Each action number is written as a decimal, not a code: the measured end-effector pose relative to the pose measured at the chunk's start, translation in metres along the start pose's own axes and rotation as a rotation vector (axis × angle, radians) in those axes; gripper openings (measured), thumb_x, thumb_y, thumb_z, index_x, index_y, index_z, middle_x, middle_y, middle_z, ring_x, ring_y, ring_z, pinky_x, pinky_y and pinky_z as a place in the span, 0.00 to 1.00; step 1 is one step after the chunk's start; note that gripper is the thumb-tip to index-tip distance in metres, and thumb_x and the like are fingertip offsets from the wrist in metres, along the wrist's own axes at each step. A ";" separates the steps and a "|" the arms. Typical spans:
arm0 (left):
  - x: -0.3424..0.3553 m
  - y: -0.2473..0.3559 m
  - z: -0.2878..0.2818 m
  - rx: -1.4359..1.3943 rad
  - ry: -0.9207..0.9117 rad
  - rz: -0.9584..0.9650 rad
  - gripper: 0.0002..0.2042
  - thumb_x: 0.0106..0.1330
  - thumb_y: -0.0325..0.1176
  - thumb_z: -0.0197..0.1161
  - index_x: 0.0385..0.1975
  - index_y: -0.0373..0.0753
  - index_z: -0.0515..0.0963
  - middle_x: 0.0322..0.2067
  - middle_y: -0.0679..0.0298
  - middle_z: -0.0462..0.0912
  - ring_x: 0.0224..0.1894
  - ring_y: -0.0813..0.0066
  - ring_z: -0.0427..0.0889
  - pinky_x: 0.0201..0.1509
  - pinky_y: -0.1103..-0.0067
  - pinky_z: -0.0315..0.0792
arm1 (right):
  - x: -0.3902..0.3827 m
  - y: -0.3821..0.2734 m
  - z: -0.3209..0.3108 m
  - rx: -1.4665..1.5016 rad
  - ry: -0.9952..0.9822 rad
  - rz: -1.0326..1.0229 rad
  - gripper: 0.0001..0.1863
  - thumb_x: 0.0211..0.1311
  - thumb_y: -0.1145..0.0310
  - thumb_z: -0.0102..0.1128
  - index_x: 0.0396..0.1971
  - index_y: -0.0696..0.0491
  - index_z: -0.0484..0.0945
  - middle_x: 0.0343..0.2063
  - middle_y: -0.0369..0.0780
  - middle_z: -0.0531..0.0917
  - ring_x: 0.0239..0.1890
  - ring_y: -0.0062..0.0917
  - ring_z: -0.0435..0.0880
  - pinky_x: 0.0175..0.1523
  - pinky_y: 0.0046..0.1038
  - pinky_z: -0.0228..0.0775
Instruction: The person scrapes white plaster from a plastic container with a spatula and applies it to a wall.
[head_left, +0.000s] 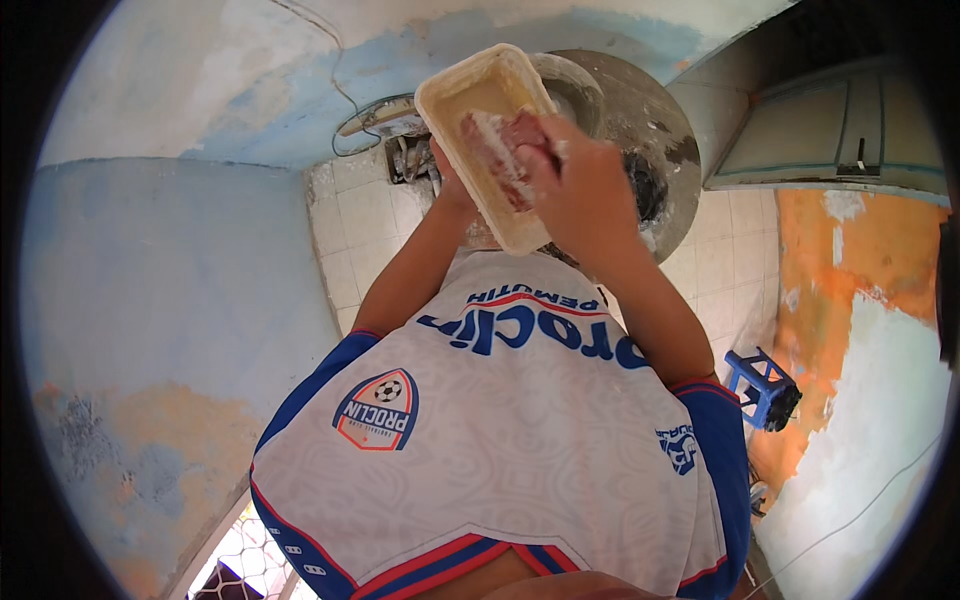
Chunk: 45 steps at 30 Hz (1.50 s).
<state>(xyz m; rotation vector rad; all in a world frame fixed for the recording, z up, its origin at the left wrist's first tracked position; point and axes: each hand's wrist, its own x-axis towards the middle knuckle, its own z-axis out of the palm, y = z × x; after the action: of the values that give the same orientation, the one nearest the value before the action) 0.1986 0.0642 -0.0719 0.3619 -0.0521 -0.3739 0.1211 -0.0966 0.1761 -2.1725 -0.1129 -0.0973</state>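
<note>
A red-and-white piece is lying inside a pale rectangular tray; we are not able to tell its material. Its long axis is running from upper left to lower right, roughly along the tray's own length. With the right hand we are grasping the piece on its right side, while blur is obscuring the exact finger contact. From this grip, the piece is extending leftward and upward across the tray. The right hand is crossing the tray's right wall, making it the nearer hand. With the left hand we are holding the tray from outside its left wall, most fingers being hidden. Beyond the tray, a grey bowl and a round grey surface are occupying the upper right.
</note>
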 end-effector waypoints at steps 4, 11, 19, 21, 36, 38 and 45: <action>0.003 0.001 -0.002 0.166 0.106 -0.015 0.51 0.59 0.81 0.49 0.73 0.45 0.61 0.67 0.57 0.71 0.66 0.58 0.74 0.72 0.62 0.68 | 0.000 0.001 0.012 -0.073 -0.064 -0.048 0.14 0.64 0.70 0.63 0.48 0.57 0.82 0.33 0.54 0.86 0.36 0.50 0.87 0.41 0.41 0.78; -0.011 -0.001 0.002 -0.606 -0.058 -0.066 0.42 0.69 0.69 0.46 0.73 0.41 0.60 0.66 0.55 0.70 0.67 0.58 0.71 0.73 0.63 0.65 | 0.002 -0.002 0.016 -0.109 -0.038 -0.094 0.12 0.64 0.71 0.61 0.45 0.57 0.81 0.31 0.55 0.85 0.36 0.54 0.85 0.40 0.44 0.78; -0.011 0.004 0.027 0.018 -0.074 0.091 0.53 0.59 0.82 0.46 0.75 0.45 0.59 0.68 0.57 0.70 0.68 0.57 0.72 0.73 0.61 0.67 | 0.012 -0.002 0.011 -0.079 0.018 -0.078 0.12 0.64 0.70 0.63 0.46 0.57 0.81 0.29 0.55 0.84 0.34 0.54 0.85 0.39 0.45 0.78; -0.014 0.005 0.026 0.056 -0.081 0.112 0.52 0.59 0.81 0.46 0.74 0.45 0.59 0.68 0.58 0.70 0.68 0.58 0.72 0.73 0.62 0.67 | 0.012 0.000 0.020 -0.022 -0.119 -0.086 0.12 0.64 0.70 0.63 0.44 0.59 0.81 0.28 0.55 0.84 0.34 0.53 0.85 0.38 0.45 0.77; -0.027 0.029 0.024 0.096 -0.009 0.105 0.46 0.63 0.76 0.48 0.72 0.45 0.63 0.64 0.63 0.73 0.65 0.66 0.73 0.70 0.68 0.69 | 0.027 -0.025 0.047 -0.044 -0.067 -0.103 0.10 0.64 0.71 0.61 0.43 0.59 0.81 0.28 0.56 0.84 0.34 0.53 0.85 0.41 0.47 0.77; -0.028 0.041 0.021 0.101 -0.018 0.093 0.46 0.64 0.76 0.49 0.71 0.45 0.63 0.64 0.64 0.73 0.64 0.67 0.74 0.69 0.69 0.69 | 0.028 -0.020 0.077 -0.094 -0.082 -0.088 0.10 0.64 0.72 0.61 0.42 0.60 0.81 0.29 0.56 0.84 0.35 0.53 0.85 0.42 0.46 0.77; -0.041 0.078 -0.022 0.069 -0.026 0.092 0.43 0.66 0.73 0.50 0.70 0.44 0.65 0.62 0.67 0.75 0.63 0.71 0.74 0.68 0.71 0.70 | 0.033 -0.058 0.121 -0.107 -0.037 -0.102 0.10 0.62 0.74 0.61 0.42 0.61 0.81 0.32 0.55 0.85 0.37 0.52 0.86 0.44 0.46 0.78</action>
<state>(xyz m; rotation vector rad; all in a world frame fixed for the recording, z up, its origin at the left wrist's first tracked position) 0.1900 0.1544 -0.0642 0.4211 -0.1071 -0.2861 0.1506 0.0374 0.1591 -2.2755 -0.2453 -0.1238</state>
